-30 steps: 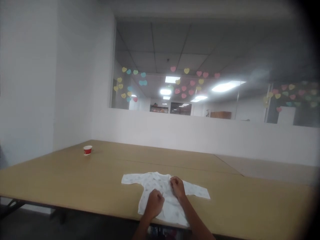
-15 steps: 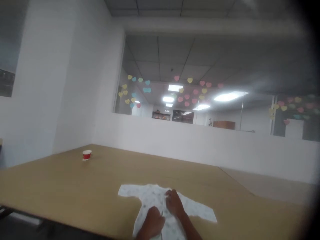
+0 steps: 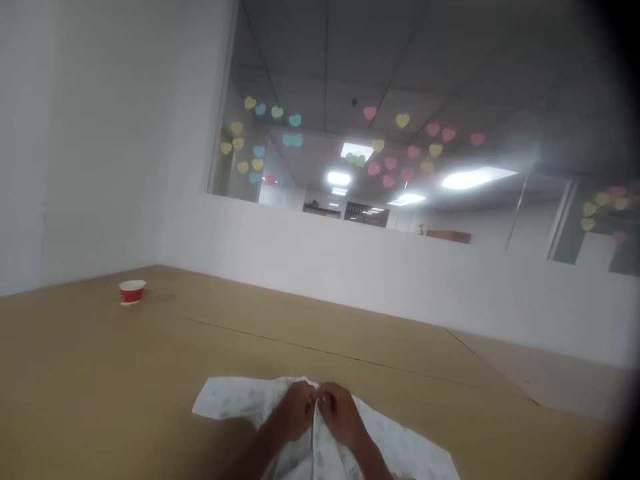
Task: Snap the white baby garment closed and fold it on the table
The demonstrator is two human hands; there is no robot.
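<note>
A small white baby shirt (image 3: 235, 405) with a faint green print lies spread on the wooden table (image 3: 150, 373), sleeves out to left and right. My left hand (image 3: 294, 412) and my right hand (image 3: 340, 413) sit side by side at the shirt's neck, knuckles almost touching. Both have their fingers curled and pinched on the cloth along its front opening. The shirt's lower part runs off the bottom of the view.
A red and white paper cup (image 3: 132, 292) stands far off at the table's back left. A low white wall (image 3: 400, 280) with a window above it runs behind the table. Coloured paper hearts (image 3: 395, 147) hang on the glass.
The view has moved closer and tilted up. My left hand has slid up the shirt to meet my right hand at the neck.
</note>
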